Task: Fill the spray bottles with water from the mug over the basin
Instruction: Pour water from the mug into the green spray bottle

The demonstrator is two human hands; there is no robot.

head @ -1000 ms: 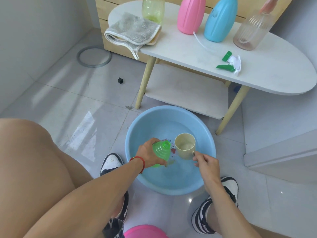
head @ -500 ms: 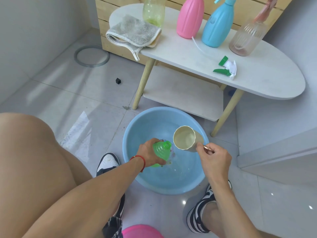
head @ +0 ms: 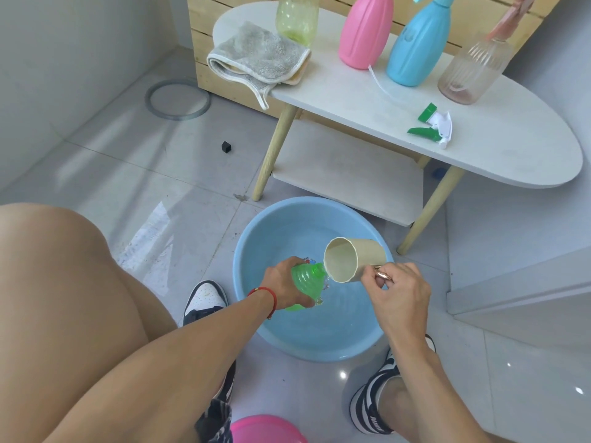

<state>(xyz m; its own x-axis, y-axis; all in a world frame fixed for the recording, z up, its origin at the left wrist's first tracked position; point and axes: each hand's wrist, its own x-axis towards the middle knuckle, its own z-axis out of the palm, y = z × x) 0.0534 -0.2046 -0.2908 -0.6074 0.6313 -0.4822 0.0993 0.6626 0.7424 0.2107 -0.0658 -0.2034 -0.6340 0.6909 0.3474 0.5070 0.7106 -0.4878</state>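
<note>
The right hand (head: 396,295), clamped on the mug's (head: 353,260) handle, has lifted and tipped it from upright in the basin (head: 256,238) – rim now at the neck of the green bottle (head: 307,284) gripped by the left hand (head: 284,279) – so pouring is starting.

5 bottles (head: 419,43); 1 mug (head: 351,263); 1 basin (head: 256,244); 1 cloth (head: 256,55); 1 sprayer head (head: 435,126).

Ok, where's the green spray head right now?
In the head view the green spray head lies detached on the white table, right of centre, in front of the blue bottle and the clear ribbed bottle.
</note>
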